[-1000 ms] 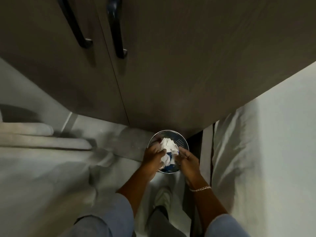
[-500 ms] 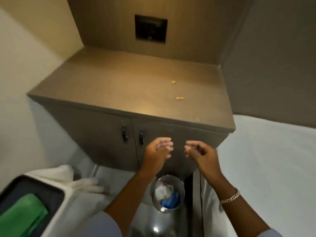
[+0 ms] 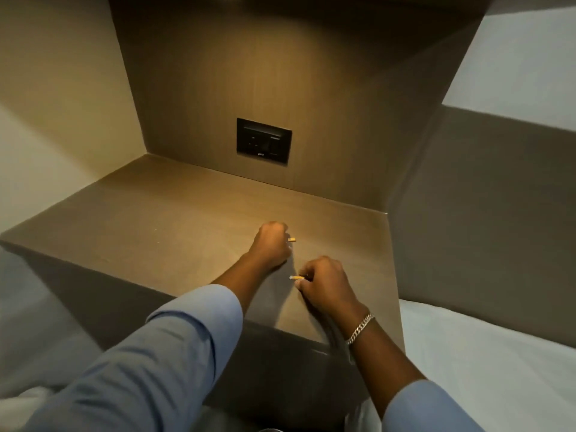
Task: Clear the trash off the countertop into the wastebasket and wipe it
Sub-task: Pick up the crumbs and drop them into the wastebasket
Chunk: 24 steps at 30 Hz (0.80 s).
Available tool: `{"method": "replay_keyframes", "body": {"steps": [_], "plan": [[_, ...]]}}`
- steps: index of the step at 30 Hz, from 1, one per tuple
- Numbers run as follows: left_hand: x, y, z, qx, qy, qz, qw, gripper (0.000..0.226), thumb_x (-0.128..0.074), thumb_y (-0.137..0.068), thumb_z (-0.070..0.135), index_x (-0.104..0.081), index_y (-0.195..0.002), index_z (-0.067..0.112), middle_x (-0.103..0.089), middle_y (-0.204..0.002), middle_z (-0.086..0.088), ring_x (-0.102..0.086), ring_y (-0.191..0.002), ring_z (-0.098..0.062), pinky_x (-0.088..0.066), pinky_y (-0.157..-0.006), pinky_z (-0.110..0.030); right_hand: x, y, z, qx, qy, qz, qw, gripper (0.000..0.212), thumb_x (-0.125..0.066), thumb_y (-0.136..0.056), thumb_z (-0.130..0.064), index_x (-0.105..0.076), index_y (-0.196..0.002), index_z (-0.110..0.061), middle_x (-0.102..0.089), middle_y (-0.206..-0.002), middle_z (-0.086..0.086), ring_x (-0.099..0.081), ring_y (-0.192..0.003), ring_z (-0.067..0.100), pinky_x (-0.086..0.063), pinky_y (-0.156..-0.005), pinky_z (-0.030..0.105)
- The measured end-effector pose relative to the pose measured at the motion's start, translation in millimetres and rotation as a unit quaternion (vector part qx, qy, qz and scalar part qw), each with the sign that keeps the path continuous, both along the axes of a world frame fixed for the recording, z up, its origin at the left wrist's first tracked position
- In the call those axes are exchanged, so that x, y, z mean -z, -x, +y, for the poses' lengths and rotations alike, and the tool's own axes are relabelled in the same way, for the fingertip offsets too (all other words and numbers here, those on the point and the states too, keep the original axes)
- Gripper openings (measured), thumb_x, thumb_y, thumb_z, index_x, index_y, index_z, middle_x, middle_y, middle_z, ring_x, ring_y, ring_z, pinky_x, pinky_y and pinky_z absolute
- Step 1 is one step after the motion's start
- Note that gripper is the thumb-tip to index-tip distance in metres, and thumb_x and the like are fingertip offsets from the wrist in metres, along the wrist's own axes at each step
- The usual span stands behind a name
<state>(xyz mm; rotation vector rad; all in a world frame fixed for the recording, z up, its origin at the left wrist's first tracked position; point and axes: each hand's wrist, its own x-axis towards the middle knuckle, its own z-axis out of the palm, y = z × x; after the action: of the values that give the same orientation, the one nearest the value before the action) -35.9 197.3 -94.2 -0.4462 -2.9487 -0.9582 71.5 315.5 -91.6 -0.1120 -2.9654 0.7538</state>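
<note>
Fingers (image 3: 288, 241) pinching small cylindrical orange butts (image 3: 292, 240) on matte countertop (image 3: 174, 219)

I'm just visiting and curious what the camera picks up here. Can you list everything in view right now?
Small orange stick-shaped scraps of trash: two, orange-yellow; one at the left hand's fingertips, one at the right hand's fingertips, both on the countertop.
Brown wood-grain countertop: one, brown, centre of view, walled at back and right.
Black rectangular wall switch panel: one, black, on the back wall above the countertop.
White bedding: one area, white, right of the counter.
Silver chain bracelet: one, silver, on the right wrist.
Light blue sleeves: two, blue, on both forearms.
Left hand: curled, its grip closing on the farther scrap.
Right hand: curled, its grip closing on the nearer scrap.
</note>
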Motion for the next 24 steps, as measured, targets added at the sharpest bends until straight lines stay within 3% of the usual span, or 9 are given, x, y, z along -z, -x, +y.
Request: {"method": "replay_keyframes", "body": {"steps": [4, 8, 12, 14, 16, 20, 22, 24], "plan": [[6.0, 15.8, 18.9, 0.01, 0.049, 0.038, 0.998, 0.014, -0.063, -0.082, 0.005, -0.074, -0.09, 0.003, -0.068, -0.103, -0.019, -0.064, -0.095, -0.036, -0.053, -0.081, -0.037, 2.5, 2.3, 4.0, -0.006, 0.031, 0.003, 0.999, 0.015, -0.066, -0.081, -0.017, -0.067, -0.067, -0.018, -0.067, -0.079, 0.004, -0.059, -0.071, 0.018, -0.049, -0.062, 0.03], [6.4, 6.5, 15.6, 0.012, 0.069, 0.058, 0.996, 0.016, -0.051, -0.077, -0.007, -0.064, -0.083, 0.0, -0.062, -0.099, -0.022, -0.06, -0.092, -0.039, -0.048, -0.074, -0.04, -0.9, -16.6, 8.4, 0.003, 0.132, 0.013, 0.991, 0.012, -0.064, -0.083, -0.017, -0.066, -0.072, -0.012, -0.067, -0.076, 0.006, -0.063, -0.071, 0.02, -0.057, -0.069, 0.039], [7.0, -38.3, -2.2, -0.034, -0.071, 0.041, 0.996, 0.013, -0.054, -0.078, -0.002, -0.063, -0.076, 0.008, -0.066, -0.088, -0.014, -0.06, -0.083, -0.029, -0.049, -0.072, -0.036, -2.3, -62.3, 13.2, 0.036, 0.268, 0.042, 0.962, 0.009, -0.072, -0.082, -0.016, -0.072, -0.079, -0.007, -0.072, -0.073, 0.01, -0.069, -0.069, 0.023, -0.06, -0.071, 0.043], [8.9, -75.0, -14.4, -0.068, -0.174, 0.019, 0.982, 0.015, -0.057, -0.082, 0.001, -0.063, -0.075, 0.012, -0.067, -0.081, -0.006, -0.061, -0.076, -0.019, -0.05, -0.065, -0.027, 4.4, -91.1, 11.2, 0.046, 0.313, 0.064, 0.947, 0.009, -0.074, -0.081, -0.014, -0.073, -0.079, -0.005, -0.073, -0.07, 0.011, -0.07, -0.065, 0.025, -0.061, -0.068, 0.044], [15.5, -121.6, -28.3, -0.084, -0.273, 0.006, 0.958, 0.01, -0.06, -0.084, 0.006, -0.065, -0.078, 0.012, -0.064, -0.072, 0.0, -0.06, -0.067, -0.015, -0.049, -0.06, -0.016, 19.3, -124.4, 5.4, 0.053, 0.356, 0.075, 0.93, 0.006, -0.075, -0.08, -0.013, -0.074, -0.081, -0.008, -0.074, -0.071, 0.007, -0.07, -0.063, 0.022, -0.062, -0.064, 0.035], [63.4, -226.0, -49.7, -0.084, -0.385, -0.122, 0.911, 0.008, -0.059, -0.087, 0.012, -0.065, -0.085, 0.017, -0.061, -0.057, -0.002, -0.054, -0.041, -0.012, -0.047, -0.041, -0.024, 74.9, -182.8, -7.4, 0.1, 0.411, -0.003, 0.906, 0.005, -0.075, -0.08, -0.012, -0.075, -0.084, -0.009, -0.075, -0.075, 0.007, -0.071, -0.067, 0.023, -0.061, -0.065, 0.029], [102.7, -259.2, -49.6, -0.142, -0.356, -0.21, 0.899, 0.013, -0.059, -0.089, 0.007, -0.067, -0.086, 0.017, -0.061, -0.056, -0.004, -0.055, -0.041, -0.014, -0.048, -0.04, -0.025, 113.4, -194.6, -11.7, 0.136, 0.383, -0.058, 0.912, 0.006, -0.076, -0.079, -0.008, -0.074, -0.084, -0.004, -0.075, -0.078, 0.012, -0.071, -0.069, 0.027, -0.06, -0.067, 0.034], [140.1, -273.8, -45.1, -0.2, -0.302, -0.276, 0.891, 0.011, -0.058, -0.089, 0.002, -0.068, -0.091, 0.004, -0.064, -0.062, -0.013, -0.059, -0.049, -0.023, -0.054, -0.049, -0.032, 151.8, -197.8, -15.0, 0.168, 0.334, -0.111, 0.921, 0.008, -0.076, -0.079, -0.009, -0.075, -0.083, -0.003, -0.075, -0.079, 0.012, -0.069, -0.068, 0.022, -0.058, -0.065, 0.028]]}}
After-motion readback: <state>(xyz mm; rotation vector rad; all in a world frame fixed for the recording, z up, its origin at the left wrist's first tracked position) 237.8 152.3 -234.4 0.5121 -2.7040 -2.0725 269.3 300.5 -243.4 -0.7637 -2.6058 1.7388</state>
